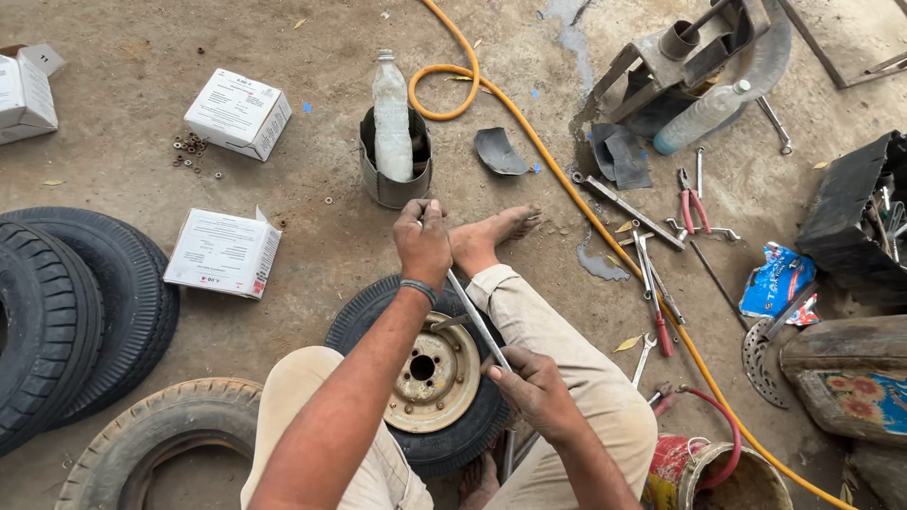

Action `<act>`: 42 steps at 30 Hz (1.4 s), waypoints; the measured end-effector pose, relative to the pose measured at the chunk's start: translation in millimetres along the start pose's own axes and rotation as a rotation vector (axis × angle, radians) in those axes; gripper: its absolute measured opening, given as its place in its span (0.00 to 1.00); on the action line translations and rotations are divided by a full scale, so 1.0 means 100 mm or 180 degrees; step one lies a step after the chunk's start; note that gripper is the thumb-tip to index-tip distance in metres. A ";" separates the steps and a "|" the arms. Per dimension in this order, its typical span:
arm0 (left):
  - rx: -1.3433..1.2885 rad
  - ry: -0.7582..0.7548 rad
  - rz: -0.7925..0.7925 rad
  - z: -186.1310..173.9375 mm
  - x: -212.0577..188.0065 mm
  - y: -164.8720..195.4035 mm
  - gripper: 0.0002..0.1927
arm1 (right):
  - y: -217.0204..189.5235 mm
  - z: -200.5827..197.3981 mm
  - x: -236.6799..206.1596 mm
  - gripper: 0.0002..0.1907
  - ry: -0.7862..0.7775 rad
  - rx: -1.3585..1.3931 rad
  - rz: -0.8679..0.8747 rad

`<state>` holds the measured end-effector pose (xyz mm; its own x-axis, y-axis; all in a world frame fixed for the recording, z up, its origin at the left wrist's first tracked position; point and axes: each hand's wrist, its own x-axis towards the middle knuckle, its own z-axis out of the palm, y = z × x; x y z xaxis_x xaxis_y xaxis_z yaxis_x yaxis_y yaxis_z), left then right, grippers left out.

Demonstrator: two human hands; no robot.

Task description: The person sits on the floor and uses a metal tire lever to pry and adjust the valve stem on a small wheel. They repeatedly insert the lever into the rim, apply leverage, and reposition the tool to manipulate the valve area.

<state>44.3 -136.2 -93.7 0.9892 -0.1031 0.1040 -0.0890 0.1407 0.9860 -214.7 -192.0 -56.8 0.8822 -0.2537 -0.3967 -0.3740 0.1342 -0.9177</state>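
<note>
The scene is taken by one head-worn camera, aimed steeply down from above the knees. The fingers [422, 227] of the left hand [422, 247] are seen close, near frame centre. Beyond the fingers, the concrete floor [312, 179] is covered to the frame's top.

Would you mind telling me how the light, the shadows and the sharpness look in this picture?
Head view: soft, even daylight, with only faint shadows under the small tyre and the tin can; no strong glare; left hand, right hand and metal bar are sharp; the stacked tyres bow slightly at the wide-angle edge.
</note>
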 end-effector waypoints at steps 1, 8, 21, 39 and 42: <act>-0.0009 0.0037 0.0153 -0.02 -0.02 0.03 0.11 | 0.02 0.00 -0.02 0.13 -0.0113 -0.0134 0.0047; -0.0436 -0.0280 -0.0767 -0.24 -0.10 0.16 0.11 | 0.05 -0.04 0.02 0.20 -0.0469 -0.0397 0.0517; 0.0560 -0.1408 -0.0265 0.05 -0.01 0.04 0.12 | 0.32 0.69 -0.25 0.07 0.0453 0.0489 0.0266; 0.0543 -0.1110 0.0416 0.12 -0.24 0.09 0.15 | 0.30 0.95 -0.30 0.09 0.0914 -0.0432 -0.1404; 0.0902 -0.0835 0.1203 -0.42 -0.64 -0.10 0.17 | 0.24 0.90 -0.30 0.19 0.1737 0.0000 -0.1273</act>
<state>-13.5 -89.6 -115.7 0.8232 -0.3442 0.4515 -0.4968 -0.0518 0.8663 -224.1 -94.8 -65.2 0.6819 -0.7312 0.0186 -0.0487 -0.0708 -0.9963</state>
